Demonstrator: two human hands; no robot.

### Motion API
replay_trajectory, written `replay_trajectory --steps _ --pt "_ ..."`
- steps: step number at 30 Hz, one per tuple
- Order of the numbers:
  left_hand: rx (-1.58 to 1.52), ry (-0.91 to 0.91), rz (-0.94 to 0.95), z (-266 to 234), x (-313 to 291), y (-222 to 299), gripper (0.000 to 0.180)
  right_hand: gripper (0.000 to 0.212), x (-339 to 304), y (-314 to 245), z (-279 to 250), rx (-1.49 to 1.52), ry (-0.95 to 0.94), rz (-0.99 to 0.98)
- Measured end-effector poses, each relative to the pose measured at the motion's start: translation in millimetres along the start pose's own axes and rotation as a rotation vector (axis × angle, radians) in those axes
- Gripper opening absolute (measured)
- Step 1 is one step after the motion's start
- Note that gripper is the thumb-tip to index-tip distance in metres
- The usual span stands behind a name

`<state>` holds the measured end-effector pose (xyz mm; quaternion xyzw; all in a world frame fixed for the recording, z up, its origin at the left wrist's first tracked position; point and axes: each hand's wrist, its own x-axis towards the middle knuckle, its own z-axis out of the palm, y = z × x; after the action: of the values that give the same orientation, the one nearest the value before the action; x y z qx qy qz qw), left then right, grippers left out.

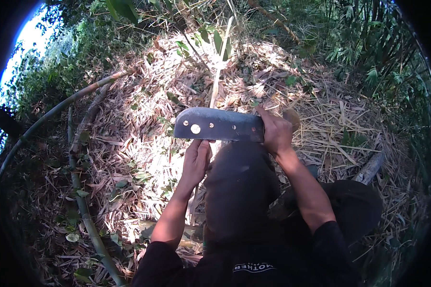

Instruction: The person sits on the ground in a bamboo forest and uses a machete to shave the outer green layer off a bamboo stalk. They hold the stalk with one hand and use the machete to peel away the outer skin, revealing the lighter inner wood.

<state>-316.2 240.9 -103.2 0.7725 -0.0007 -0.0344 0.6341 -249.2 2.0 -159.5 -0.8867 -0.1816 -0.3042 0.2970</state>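
Observation:
A broad dark cleaver lies level across the view, its blade stretching leftward and marked with several round pale spots. My right hand is wrapped round it at the handle end, where a rounded brown butt shows past the fist. Just below the blade's left half, my left hand is closed in a pinch on a thin pale bamboo strip. The strip runs away from me beyond the blade, and its middle is hidden under it. My dark-clothed knee rises close beneath the blade.
Dry bamboo leaves cover the sloping ground. A long green bamboo pole lies at the left, with a curved stem behind it. Pale shavings are heaped at the right, near a grey log. Green plants border the far side.

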Motion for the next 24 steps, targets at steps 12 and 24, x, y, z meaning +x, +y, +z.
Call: replay_trajectory --steps 12,24 --pt "0.371 0.02 0.365 22 33 -26 0.029 0.053 -3 11 0 0.015 0.07 -0.041" --pt "0.405 -0.066 -0.054 -23 -141 -53 0.024 0.052 -11 8 4 0.124 0.012 -0.019"
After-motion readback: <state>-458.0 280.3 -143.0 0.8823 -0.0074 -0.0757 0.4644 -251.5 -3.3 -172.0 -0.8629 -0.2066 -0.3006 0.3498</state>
